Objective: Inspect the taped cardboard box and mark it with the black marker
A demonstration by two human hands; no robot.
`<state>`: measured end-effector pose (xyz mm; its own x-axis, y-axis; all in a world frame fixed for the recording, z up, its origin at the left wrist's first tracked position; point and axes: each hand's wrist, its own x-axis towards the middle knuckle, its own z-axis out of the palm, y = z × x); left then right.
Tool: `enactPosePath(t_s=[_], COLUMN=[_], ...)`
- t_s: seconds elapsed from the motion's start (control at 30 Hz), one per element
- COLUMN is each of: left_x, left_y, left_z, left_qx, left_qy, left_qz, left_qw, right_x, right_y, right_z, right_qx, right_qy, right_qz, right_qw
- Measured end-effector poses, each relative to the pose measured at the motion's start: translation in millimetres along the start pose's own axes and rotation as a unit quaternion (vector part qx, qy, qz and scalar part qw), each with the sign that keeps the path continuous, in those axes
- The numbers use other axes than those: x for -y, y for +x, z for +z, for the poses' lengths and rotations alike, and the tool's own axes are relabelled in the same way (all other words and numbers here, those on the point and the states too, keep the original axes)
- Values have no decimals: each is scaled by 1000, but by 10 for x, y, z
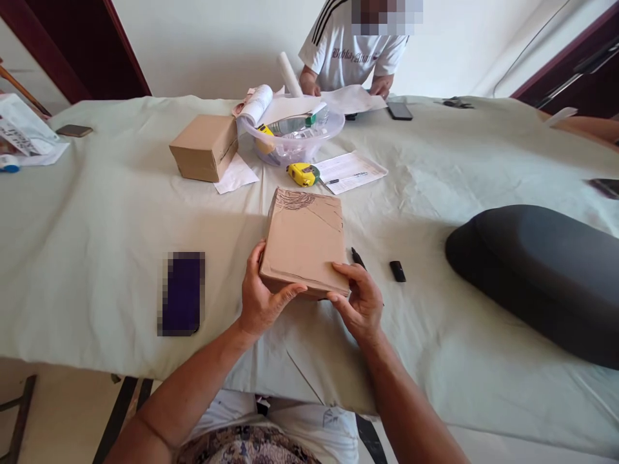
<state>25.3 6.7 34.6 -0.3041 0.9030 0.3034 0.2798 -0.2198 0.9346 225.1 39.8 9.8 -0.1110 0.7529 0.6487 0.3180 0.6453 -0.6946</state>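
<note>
Head view, centre of frame: brown paper-wrapped flat box gripped at its near corners, far edge seemingly down on the pale cloth-covered surface. Left hand curled round the lower-left corner; right hand pinched on the lower-right. Black pen just beside, to the right.

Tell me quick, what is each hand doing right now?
Left hand: holding the cardboard box by its near left corner.
Right hand: holding the same box, near right corner.
</note>
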Motion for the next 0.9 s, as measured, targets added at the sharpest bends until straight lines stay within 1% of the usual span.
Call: enactPosePath(t_s=[0.07, 0.17, 0.23, 0.3, 0.43, 0.57, 0.73, 0.9], left_x=[2, 11, 14, 16, 22, 29, 19, 6], left_y=[-30, -93, -131, -153, -147, -89, -14, -6], left_z=[18, 51, 69, 79, 74, 50, 12, -2], left_qx=[2, -3, -9, -11, -14, -22, -27, -19], left_qy=[-2, 5, 12, 15, 10, -5, -15, -27], left_qz=[-4, -2, 4, 10, 6, 0, 8, 8], left_qw=[1000, 1000, 1000, 1000, 1000, 1000, 999, 999], right_x=[26, 73, 98, 113, 123, 128, 126, 110], right_y=[-5, -30, -51, -64, -49, -1, 38, 34], right_z=[19, 68, 99, 119, 118, 85, 35, 19], right_qx=[-14, -54, -73, -79, -74, -54, -2, 9], right_qy=[-40, -116, -156, -173, -138, -85, -18, 21], right_qz=[-19, -49, -52, -43, -18, -4, -16, -18], right_qw=[999, 990, 984, 981, 987, 995, 1000, 1000])
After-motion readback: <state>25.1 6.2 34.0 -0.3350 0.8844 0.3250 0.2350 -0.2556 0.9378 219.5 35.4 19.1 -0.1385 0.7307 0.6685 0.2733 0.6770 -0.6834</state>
